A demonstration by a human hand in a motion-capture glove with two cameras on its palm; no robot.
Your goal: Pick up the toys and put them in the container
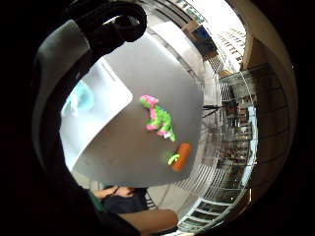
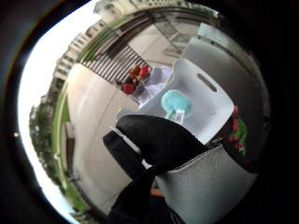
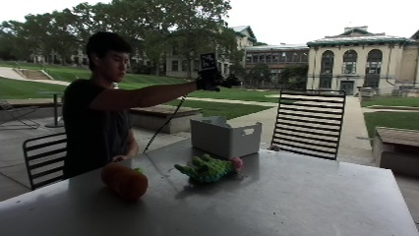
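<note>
Two toys still on the table, hand high over the box

Two toys lie on the table: an orange carrot near the person's edge, and a green and pink dinosaur just beyond it, closer to the white box. The box stands at the far side of the table, in front of a slatted chair. A light blue toy already lies inside it, seen from the thumb-side palm view.

The gloved right hand is raised at arm's length, well above the box. The thumb-side view shows black fingers curled across the palm, with nothing visible between them; I judge the hand closed on nothing, though something small hidden behind the fingers cannot be ruled out.

Risks from here, as I see them:

- The hand is far from both remaining toys. A long, fast reach down could land beside the dinosaur and knock it sideways, or push it against the box.
- The carrot looks rounded, so a glancing touch could roll it toward the table edge, which is close on the person's side.
- The dinosaur has legs and a tail sticking out. A pinch on one of those could let it swing and catch the box wall on the way in.
- The box looks light. Dropping a toy from this height could make it bounce out or shift the box.
</note>
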